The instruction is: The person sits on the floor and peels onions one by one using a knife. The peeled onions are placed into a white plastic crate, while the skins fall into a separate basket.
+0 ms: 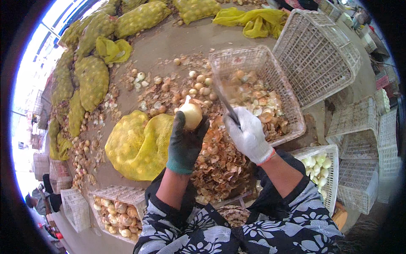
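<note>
My left hand (185, 144), in a dark green knitted glove, holds a pale onion (191, 116) upright between thumb and fingers; a white strip sticks up from its top. My right hand (247, 135), in a white knitted glove with an orange cuff edge, is closed around a knife (229, 107), whose blade is blurred and points up and left. The two hands are apart, and the blade does not touch the onion. Beneath them spreads a heap of brown onion skins (219, 171). Just beyond the right hand, a plastic crate (290, 106) holds skins and onions.
A yellow mesh sack of onions (136, 144) lies at left, with more sacks (92, 82) beyond. A crate of brown onions (117, 193) is lower left; a crate of peeled onions (333, 177) is right. Another crate (317, 57) leans at upper right. Loose onions litter the floor. People are partly visible.
</note>
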`<state>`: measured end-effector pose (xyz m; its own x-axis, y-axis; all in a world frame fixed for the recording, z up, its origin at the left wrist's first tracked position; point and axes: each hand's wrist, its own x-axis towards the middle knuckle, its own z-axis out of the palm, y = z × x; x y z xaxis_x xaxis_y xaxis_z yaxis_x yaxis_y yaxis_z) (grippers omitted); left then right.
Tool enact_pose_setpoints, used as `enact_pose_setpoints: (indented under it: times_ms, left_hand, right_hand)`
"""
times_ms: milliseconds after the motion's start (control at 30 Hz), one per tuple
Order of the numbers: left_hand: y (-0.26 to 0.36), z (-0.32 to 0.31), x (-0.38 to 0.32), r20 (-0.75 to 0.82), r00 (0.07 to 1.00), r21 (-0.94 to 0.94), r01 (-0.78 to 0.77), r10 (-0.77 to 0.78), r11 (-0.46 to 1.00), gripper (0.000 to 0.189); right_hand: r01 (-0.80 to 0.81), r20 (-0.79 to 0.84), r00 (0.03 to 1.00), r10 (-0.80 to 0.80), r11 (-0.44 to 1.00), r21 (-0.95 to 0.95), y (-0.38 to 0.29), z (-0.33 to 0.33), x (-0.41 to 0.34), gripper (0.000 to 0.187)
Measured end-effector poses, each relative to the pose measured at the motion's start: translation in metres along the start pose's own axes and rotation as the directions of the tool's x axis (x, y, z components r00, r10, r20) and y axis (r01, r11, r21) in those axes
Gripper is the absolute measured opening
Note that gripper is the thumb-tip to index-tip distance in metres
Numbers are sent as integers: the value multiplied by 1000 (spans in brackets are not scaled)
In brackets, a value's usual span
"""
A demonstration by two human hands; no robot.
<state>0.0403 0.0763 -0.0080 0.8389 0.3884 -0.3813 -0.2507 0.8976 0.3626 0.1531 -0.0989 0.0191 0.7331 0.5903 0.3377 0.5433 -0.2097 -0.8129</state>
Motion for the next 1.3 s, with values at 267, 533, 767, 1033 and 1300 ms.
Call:
enact_pose_setpoints:
  times_ms: [267,533,767,1033,1300]
  left_hand:
    - [14,13,-7,15,986,75,-166,165,983,62]
    - [15,7,-6,19,983,103,-183,182,978,65]
    - [13,4,-7,115,971,187,-230,211,955,62]
    - [8,8,-8,155,918,400,-395,364,827,59]
    - [0,12,-10,120,910,413,-410,398,813,50]
  right_hand:
    - [241,116,965,-234,969,-49,-10,14,-20,19]
    - [283,143,954,-265,951,-124,-19,12,-16,18]
    - [284,154,953,-262,949,-140,-18,9,-15,16]
    - [266,190,958,-214,911,-315,-18,10,-16,24]
    - [43,222,975,-31,998,-46,-8,29,-15,11]
